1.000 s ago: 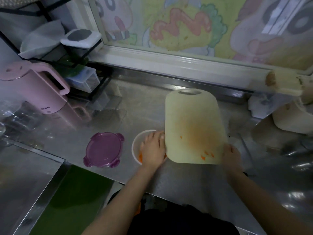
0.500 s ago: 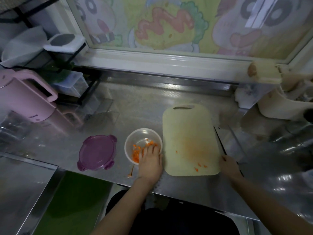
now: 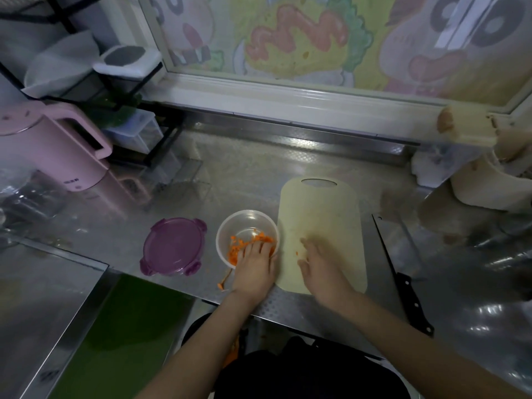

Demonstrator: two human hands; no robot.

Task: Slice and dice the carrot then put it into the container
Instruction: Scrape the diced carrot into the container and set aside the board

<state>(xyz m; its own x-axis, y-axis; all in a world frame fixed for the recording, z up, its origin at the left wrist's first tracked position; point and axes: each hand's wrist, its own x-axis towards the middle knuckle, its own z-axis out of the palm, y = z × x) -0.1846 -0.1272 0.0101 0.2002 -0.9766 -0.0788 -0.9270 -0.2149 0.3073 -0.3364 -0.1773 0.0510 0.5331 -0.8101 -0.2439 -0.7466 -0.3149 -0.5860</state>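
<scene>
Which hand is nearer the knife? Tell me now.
Right. The right hand is over the cutting board, which lies just left of the knife. The left hand is farther left, at the near rim of the container.

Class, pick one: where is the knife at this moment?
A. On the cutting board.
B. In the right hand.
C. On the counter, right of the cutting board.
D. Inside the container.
C: the knife lies flat on the steel counter, just right of the cutting board.
</scene>
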